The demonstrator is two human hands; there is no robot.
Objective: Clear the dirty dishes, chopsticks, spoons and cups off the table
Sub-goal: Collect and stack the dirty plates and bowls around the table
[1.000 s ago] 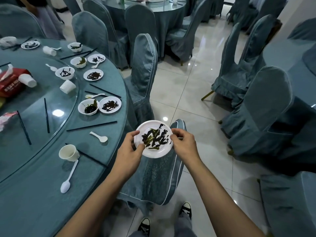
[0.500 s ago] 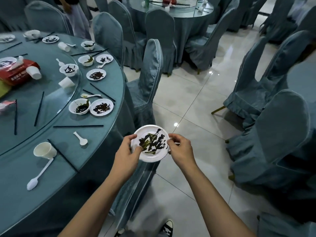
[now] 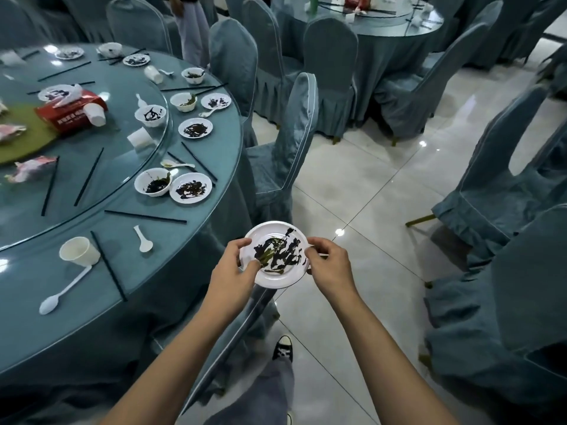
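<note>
I hold a white plate point(image 3: 277, 276) smeared with dark sauce and greens, off the table, above a chair back. My left hand point(image 3: 233, 271) grips its left rim; my right hand point(image 3: 326, 266) grips its right rim. On the round blue table point(image 3: 190, 246) to the left lie a white cup point(image 3: 79, 251), white spoons point(image 3: 143, 239) point(image 3: 63, 292), black chopsticks point(image 3: 145, 216), a dirty bowl point(image 3: 152, 186) and a dirty plate point(image 3: 190, 188). Farther back stand several more dirty plates, bowls and cups.
Blue-covered chairs ring the table, one point(image 3: 288, 142) just beyond the plate, others point(image 3: 503, 185) at the right. A red tissue box point(image 3: 69, 113) sits on the glass turntable. Another laid table point(image 3: 368, 16) stands at the back. A person's legs point(image 3: 190, 29) show behind it. Tiled floor point(image 3: 368, 210) stretches ahead.
The view has swung so the table sits farther left and more of the room shows. Both hands keep hold of the plate, now clear of the table edge.
</note>
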